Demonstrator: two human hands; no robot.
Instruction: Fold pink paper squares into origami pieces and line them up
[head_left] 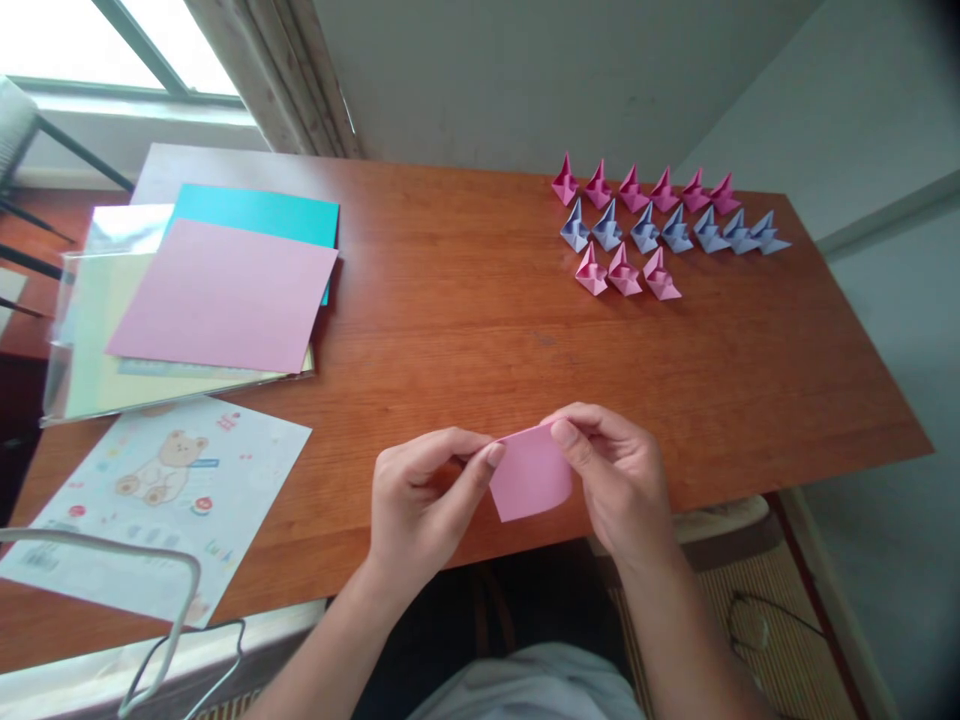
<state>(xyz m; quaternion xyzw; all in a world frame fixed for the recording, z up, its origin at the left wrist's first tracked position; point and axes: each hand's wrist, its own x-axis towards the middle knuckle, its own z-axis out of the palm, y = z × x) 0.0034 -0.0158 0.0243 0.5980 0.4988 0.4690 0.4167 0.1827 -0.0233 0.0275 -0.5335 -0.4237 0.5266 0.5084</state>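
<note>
A small pink sheet of paper (531, 478) is held up over the front edge of the table, its surface slightly bowed. My left hand (426, 490) pinches its upper left corner between thumb and forefinger. At the upper right corner, my right hand (616, 478) grips the same sheet with its thumb in front and the fingers behind. Beyond my hands, folded paper pieces stand in three rows: dark pink ones (631, 190) at the back, lilac ones (677, 231) in the middle and three light pink ones (624, 273) in front.
On the left of the wooden table (435, 310) lie a large pink sheet (225, 295), a turquoise sheet (262, 213) and a clear sleeve of pale paper (86, 350). A bear-printed sheet (247, 470) lies nearer me. A white metal bar (112, 547) crosses the lower left.
</note>
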